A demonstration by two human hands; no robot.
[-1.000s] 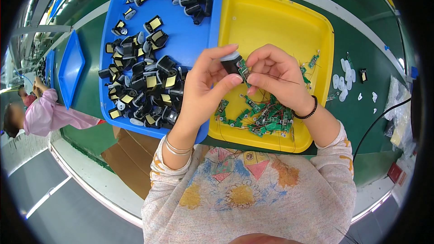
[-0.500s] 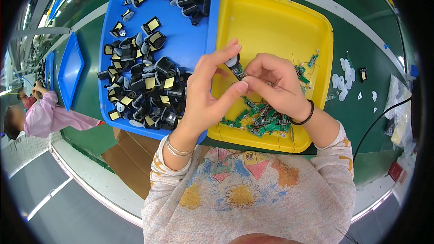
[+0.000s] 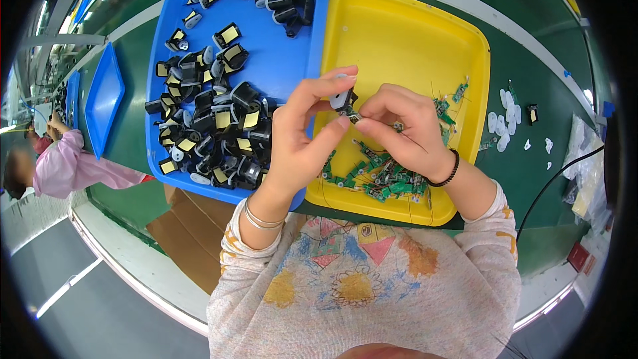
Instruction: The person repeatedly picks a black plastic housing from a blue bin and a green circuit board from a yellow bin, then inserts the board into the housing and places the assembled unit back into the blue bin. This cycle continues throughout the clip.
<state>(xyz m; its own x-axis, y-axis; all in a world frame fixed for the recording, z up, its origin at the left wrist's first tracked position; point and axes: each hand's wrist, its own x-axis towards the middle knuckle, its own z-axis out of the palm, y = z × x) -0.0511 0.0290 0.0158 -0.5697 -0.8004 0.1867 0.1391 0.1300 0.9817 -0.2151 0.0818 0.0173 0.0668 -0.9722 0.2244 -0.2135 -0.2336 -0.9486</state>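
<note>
My left hand point(image 3: 302, 134) is closed on a small black plastic housing with a grey rounded cap point(image 3: 340, 99), held between thumb and fingers above the yellow tray point(image 3: 399, 16). At the housing's lower end a small circuit board point(image 3: 353, 116) shows. My right hand point(image 3: 407, 134) pinches this board by its right end, and thin wires stick out past the fingers. Below the hands lies a heap of green circuit boards point(image 3: 397, 183) with thin wires. The fingers partly hide where board and housing meet.
On the left, a blue tray point(image 3: 279, 60) holds many black housings point(image 3: 222, 119) with pale yellow pads. White oval pieces point(image 3: 510, 114), a black part point(image 3: 533, 114) and clear plastic bags point(image 3: 585, 159) lie to the right. A person in pink point(image 3: 76, 166) works at far left.
The housing has tilted, turning its grey cap more into view. My right fingers have moved slightly down and left, close against the housing's lower end.
</note>
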